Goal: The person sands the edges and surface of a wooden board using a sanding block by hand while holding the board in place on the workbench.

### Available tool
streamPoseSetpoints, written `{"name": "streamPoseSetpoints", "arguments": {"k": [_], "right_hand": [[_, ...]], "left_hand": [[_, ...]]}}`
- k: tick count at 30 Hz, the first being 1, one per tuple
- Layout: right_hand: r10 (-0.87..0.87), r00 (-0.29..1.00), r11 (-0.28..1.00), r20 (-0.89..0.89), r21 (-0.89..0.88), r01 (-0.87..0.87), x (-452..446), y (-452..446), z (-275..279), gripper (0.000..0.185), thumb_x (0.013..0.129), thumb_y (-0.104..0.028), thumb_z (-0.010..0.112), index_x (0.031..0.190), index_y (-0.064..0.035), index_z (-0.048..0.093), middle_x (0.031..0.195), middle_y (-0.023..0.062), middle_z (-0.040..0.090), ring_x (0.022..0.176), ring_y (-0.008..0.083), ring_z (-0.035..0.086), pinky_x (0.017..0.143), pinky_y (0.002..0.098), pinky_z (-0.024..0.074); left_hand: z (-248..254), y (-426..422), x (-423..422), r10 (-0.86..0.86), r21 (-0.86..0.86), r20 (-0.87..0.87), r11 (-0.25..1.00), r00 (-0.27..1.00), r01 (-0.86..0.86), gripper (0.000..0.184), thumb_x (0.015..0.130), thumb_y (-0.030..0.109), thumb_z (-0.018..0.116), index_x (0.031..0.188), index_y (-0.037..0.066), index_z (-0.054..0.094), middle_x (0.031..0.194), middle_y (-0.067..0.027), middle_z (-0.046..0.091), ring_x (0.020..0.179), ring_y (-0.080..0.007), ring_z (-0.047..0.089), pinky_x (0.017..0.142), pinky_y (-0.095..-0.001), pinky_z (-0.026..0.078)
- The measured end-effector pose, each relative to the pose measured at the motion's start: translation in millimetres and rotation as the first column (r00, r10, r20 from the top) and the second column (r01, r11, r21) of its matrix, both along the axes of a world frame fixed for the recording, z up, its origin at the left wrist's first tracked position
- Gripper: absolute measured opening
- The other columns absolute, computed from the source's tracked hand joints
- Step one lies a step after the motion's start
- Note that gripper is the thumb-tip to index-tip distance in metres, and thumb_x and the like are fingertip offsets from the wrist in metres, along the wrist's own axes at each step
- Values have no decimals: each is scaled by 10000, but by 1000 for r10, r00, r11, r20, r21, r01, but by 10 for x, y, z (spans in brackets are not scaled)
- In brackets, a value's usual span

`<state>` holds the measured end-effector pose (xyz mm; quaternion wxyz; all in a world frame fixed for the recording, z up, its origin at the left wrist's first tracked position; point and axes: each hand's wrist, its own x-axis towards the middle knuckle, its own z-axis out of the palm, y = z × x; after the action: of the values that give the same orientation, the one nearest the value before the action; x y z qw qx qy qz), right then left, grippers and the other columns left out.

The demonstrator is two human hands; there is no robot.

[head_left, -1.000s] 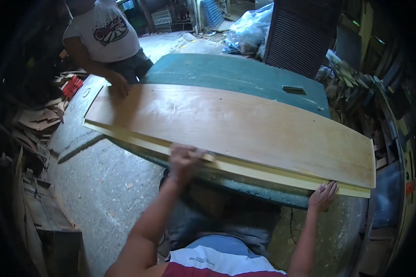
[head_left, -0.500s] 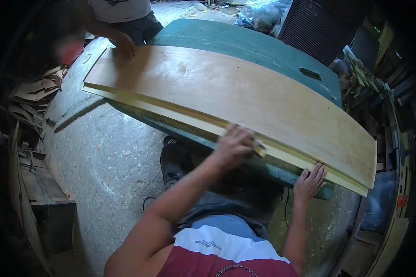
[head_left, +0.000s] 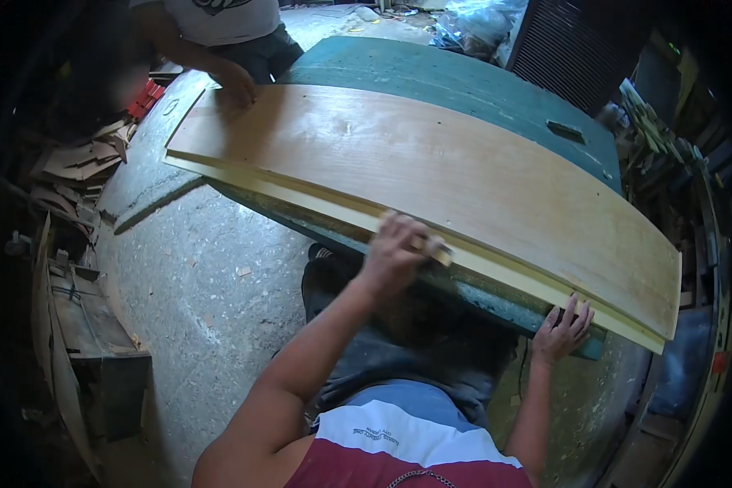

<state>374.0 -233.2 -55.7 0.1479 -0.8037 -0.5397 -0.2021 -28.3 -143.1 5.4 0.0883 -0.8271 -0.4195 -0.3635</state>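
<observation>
A long wooden panel (head_left: pixel 431 163) lies across a green worktable (head_left: pixel 366 61), with a pale strip (head_left: pixel 496 276) running along its near edge. My left hand (head_left: pixel 394 248) is closed around a small light-coloured block (head_left: pixel 442 252) at that near edge, about halfway along. Motion blurs the hand, and most of the block is hidden in my fingers. Toward the panel's right end, my right hand (head_left: pixel 563 329) rests on the pale strip with its fingers spread.
At the panel's far left end, another person's hand (head_left: pixel 236 81) rests on the surface. Scrap wood pieces (head_left: pixel 81 159) are piled on the left. A dark louvred panel (head_left: pixel 577 49) leans behind the table, and wood offcuts (head_left: pixel 655 122) stand at right.
My left hand has slid left along the panel's near edge with the block. The whole view has shifted slightly, while my right hand stays at about the same spot on the strip.
</observation>
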Motion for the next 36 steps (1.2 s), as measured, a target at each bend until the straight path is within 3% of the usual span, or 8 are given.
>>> {"name": "streamPoseSetpoints", "arguments": {"k": [4,8,16,20,24,30,34,36], "right_hand": [[23,1000,999,-5,-30,-23,29,-38,52,540,1048,-377,573,1558,-211,508,1641,150,393,1558,379,302,1194,711,253],[44,999,999,-9,16,-44,49,-4,10,542,1035,-368,602,1544,-199,524,1624,163,409,1544,383,322,1190,721,250],[549,822,834,-150,155,-529,-448,292,299,524,934,-304,708,1410,-101,629,1515,182,530,1433,381,482,1248,684,182],[489,867,862,-95,202,-464,-306,868,574,611,937,-300,701,1485,-74,552,1570,224,471,1474,402,418,1245,611,238],[257,964,958,-62,-114,-263,-45,1088,381,577,1031,-393,569,1523,-97,521,1623,139,443,1531,351,356,1250,590,217],[237,969,960,-72,-134,-245,-133,1078,394,587,1043,-430,538,1549,-134,498,1644,104,427,1549,316,338,1251,619,185],[262,964,956,-55,-125,-267,-80,1087,369,591,1041,-443,540,1543,-134,504,1643,98,431,1550,310,338,1253,613,188],[258,965,957,-53,-124,-263,-89,1072,387,597,1036,-448,548,1543,-135,504,1637,92,440,1548,308,343,1253,610,194]], "left_hand": [[-79,175,-440,-21,-29,102,999,995,24,334,792,133,745,1098,254,801,1047,-30,681,1068,-278,640,983,-469,504],[-96,344,-1512,409,39,58,911,911,-411,192,829,131,735,986,186,830,1009,-72,691,989,-295,645,880,-448,527],[-24,2,-243,151,23,17,988,988,-151,251,832,167,739,1064,254,786,1004,-39,668,1035,-252,652,984,-500,498],[-156,210,-1131,360,8,93,932,928,-362,180,870,199,722,1015,254,813,1044,-50,704,1005,-274,671,959,-482,519],[-160,377,-2697,560,-37,129,827,818,-560,225,884,175,641,1007,227,822,948,-80,691,918,-297,664,838,-441,517],[-56,267,-1784,249,38,56,967,967,-251,293,863,60,674,1064,212,825,1059,-79,711,1010,-289,673,896,-420,533],[-226,468,-2338,251,26,114,966,961,-256,222,863,175,656,998,226,824,1000,-34,720,989,-259,693,899,-427,517],[-23,411,-2620,475,3,45,879,879,-476,216,841,205,667,981,207,832,976,-55,727,900,-287,681,822,-445,513]]}}
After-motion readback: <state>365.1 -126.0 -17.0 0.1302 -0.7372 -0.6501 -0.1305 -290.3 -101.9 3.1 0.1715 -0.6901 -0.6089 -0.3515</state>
